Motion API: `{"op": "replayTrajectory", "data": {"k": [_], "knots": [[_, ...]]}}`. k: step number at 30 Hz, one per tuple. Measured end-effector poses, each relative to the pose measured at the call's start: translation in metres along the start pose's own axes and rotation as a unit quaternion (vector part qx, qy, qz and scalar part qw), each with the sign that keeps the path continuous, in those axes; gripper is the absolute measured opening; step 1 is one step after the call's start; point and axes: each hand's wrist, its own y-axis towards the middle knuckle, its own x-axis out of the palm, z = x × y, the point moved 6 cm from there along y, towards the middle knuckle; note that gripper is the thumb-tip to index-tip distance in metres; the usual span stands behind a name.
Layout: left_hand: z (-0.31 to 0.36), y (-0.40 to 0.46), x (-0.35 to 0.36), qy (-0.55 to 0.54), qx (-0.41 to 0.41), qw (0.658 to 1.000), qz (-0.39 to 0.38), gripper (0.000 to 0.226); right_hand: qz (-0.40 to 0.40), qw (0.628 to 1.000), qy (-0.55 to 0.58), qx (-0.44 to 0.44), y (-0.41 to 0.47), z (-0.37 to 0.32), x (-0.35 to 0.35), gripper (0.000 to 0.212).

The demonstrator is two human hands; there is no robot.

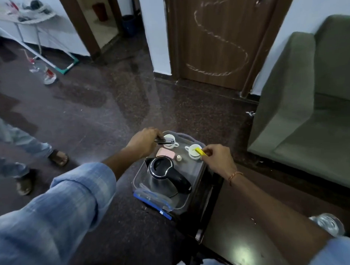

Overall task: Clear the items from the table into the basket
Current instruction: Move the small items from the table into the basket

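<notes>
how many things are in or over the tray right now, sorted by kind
white cups: 2
electric kettle: 1
pink block: 1
small white bottle: 1
dark clip-like tool, in the left hand: 1
yellow strip, in the right hand: 1
total: 7

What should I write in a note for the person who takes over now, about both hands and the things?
Left hand: closed on a dark clip-like tool, held beside the far-left white cup.
Right hand: pinching a small yellow item over the right white cup.
Grey tray-like basket: holds the kettle, both cups, a pink block and a small white bottle. A blue-edged plastic bag lies at its near edge.
Done: most things appear to be in the basket.
Left: release the two held items into it; a clear bottle remains near the right elbow.
</notes>
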Motion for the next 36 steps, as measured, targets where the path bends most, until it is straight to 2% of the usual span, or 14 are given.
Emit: {"op": "replayTrajectory", "data": {"k": [4,9,18,27,36], "knots": [[-0.035,0.014,0.020,0.001,-0.037,0.999,-0.019,0.037,-0.031,0.998,-0.040,-0.030,0.036,-0.006,0.031,0.014],[-0.062,0.048,0.057,-0.009,-0.029,0.997,-0.065,0.037,-0.076,0.994,-0.079,-0.020,0.072,0.002,0.077,0.012],[-0.088,0.105,0.130,0.038,0.063,0.981,-0.181,0.037,-0.139,0.981,-0.129,0.044,0.119,0.024,0.146,0.016],[-0.101,0.120,0.190,0.102,0.138,0.968,-0.181,0.029,-0.199,0.954,-0.214,0.064,0.136,0.060,0.200,0.018],[-0.097,0.134,0.203,0.061,0.178,0.965,-0.185,0.026,-0.211,0.949,-0.219,0.078,0.150,0.085,0.227,0.026]]}}
